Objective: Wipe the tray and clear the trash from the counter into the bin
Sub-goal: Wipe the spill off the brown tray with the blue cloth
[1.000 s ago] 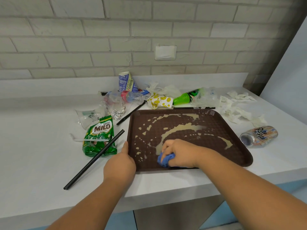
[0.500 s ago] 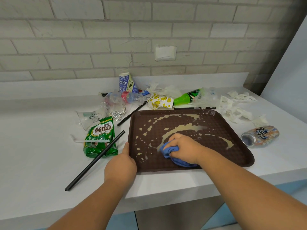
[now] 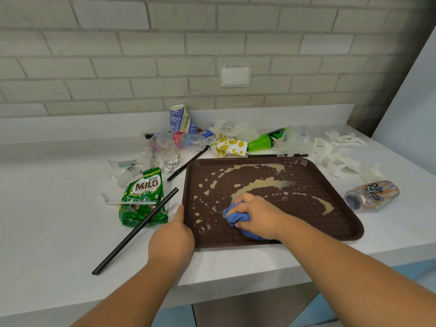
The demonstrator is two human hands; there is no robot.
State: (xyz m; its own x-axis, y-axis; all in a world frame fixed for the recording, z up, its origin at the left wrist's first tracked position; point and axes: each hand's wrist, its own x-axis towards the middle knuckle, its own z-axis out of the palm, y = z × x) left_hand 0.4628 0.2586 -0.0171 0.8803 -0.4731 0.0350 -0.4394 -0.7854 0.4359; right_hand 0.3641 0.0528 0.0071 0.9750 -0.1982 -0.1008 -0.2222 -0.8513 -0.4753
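My right fingers (image 3: 246, 205) curl round the blue cloth (image 3: 232, 217), pressing it onto the brown tray (image 3: 342, 223) beside the beige spill (image 3: 262, 185). My left hand (image 3: 171, 239) grips the tray's near-left rim so it won't slide. Trash (image 3: 144, 197) lies beside and behind it on the surface (image 3: 59, 208), bin unseen.

**Bright, even light with wide-angle bowing**

Soft, diffuse light fills the scene, and the white bench (image 3: 59, 232) reads bright without harsh glare. Shadows are faint and short, showing just under the black straw (image 3: 135, 231) and along the tray (image 3: 330, 182) rim. The brick wall (image 3: 94, 67) darkens toward the far right corner. Mortar lines curve near the frame edges, and the forearms (image 3: 354, 279) look stretched at the bottom. Focus is sharp at centre
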